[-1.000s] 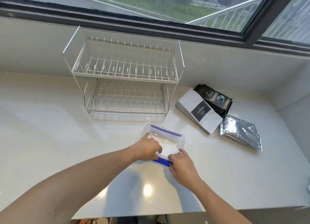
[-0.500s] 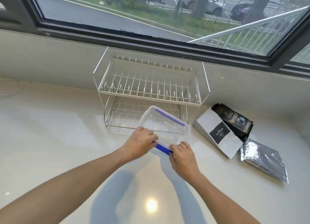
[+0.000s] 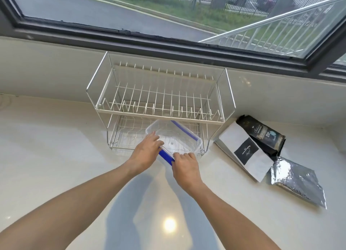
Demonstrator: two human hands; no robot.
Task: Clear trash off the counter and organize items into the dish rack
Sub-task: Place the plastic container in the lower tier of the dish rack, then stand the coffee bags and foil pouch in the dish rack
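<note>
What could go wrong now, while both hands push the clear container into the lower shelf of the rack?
The clear container is tilted, so its far edge may catch the upper shelf of the dish rack. The left hand and right hand hold only its near edge, so it may slip.

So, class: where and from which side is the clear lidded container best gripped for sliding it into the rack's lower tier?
Grip the container by its near short end, as the left hand and right hand do. Its far end points into the dish rack.
</note>
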